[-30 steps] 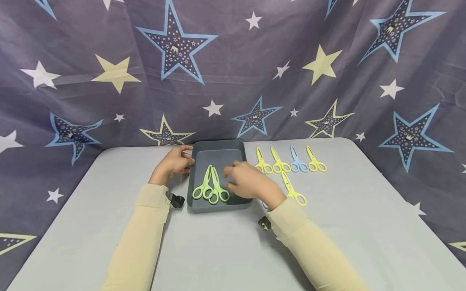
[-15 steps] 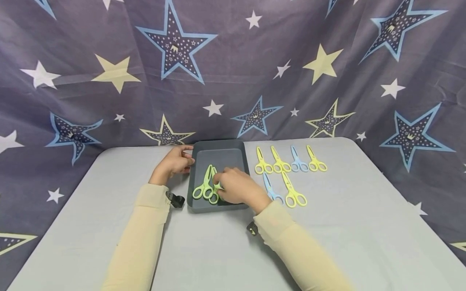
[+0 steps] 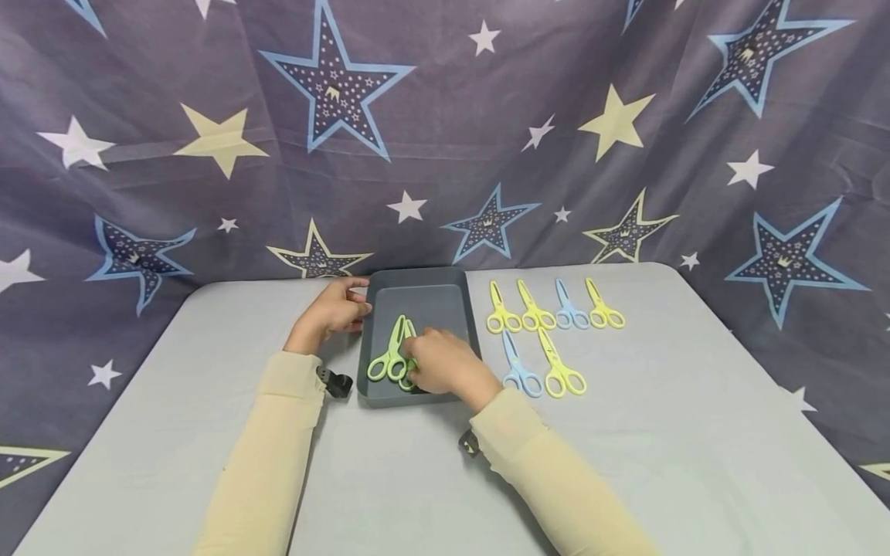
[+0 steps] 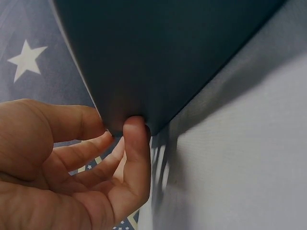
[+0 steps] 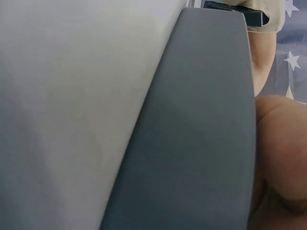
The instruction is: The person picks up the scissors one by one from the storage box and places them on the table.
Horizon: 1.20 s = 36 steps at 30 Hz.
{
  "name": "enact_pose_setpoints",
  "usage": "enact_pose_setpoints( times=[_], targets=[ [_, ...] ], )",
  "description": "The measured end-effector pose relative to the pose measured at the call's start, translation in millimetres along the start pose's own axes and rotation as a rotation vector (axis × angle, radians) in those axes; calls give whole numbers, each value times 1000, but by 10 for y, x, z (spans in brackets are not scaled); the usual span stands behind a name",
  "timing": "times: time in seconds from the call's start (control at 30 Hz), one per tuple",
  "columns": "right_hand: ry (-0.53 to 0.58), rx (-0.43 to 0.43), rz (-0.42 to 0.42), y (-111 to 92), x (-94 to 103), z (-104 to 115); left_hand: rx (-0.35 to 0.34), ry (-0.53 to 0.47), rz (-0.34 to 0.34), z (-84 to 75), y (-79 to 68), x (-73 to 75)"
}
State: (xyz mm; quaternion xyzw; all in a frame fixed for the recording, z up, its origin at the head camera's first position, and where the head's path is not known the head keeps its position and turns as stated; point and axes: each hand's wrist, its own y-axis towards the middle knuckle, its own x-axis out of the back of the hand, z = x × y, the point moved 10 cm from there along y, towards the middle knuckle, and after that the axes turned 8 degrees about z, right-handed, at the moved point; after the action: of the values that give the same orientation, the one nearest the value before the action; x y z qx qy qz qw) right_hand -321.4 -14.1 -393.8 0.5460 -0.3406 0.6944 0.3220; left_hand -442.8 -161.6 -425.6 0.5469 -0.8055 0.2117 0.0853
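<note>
My left hand [image 3: 338, 306] holds the far left corner of a dark grey tray [image 3: 455, 276]. In the left wrist view its fingertips [image 4: 136, 132] bear on the tray's outer wall [image 4: 144, 57]. Reaching over the tray's right side, my right hand [image 3: 445, 361] grips a green pair of scissors [image 3: 409, 330], whose handles it partly hides. Another green pair of scissors [image 3: 389, 357] lies beside it on the left, touching or overlapping it. In the right wrist view the tray's outer wall [image 5: 201, 115] covers the scissors and fingertips; only part of the right hand [image 5: 283, 148] shows.
Right of the tray lies a back row of yellow scissors [image 3: 504, 310] and blue scissors [image 3: 571, 309]. In front of it are one blue pair [image 3: 520, 371] and one yellow pair [image 3: 562, 371]. A star-printed cloth [image 3: 431, 170] hangs behind the white table [image 3: 403, 479].
My right hand has moved left and nearer me, onto the right-hand green scissors, uncovering the front blue scissors. The left hand and tray have stayed in place.
</note>
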Motion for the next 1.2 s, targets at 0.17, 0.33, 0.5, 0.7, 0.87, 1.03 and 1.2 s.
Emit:
enact_pose_setpoints(
  times=[0.17,0.33,0.5,0.7,0.87,1.03,1.2],
  targets=[
    [5,22,0,25,-27,29,-2,-8,0,15,-4,3],
    [39,38,-9,30,-38,18,1,-9,0,23,6,-5],
    [72,0,-1,9,-35,-47,1,-6,3,17,16,-17],
    [55,-95,13,-32,-16,-170,3,4,7,7,14,-26],
    [30,-108,3,-41,-1,-188,8,5,5,6,-4,-20],
    [-1,-87,12,-36,1,-143,5,4,10,9,-2,-5],
    [-9,-82,53,-31,-33,-133,-2,-1,10,10,15,-4]
  ],
)
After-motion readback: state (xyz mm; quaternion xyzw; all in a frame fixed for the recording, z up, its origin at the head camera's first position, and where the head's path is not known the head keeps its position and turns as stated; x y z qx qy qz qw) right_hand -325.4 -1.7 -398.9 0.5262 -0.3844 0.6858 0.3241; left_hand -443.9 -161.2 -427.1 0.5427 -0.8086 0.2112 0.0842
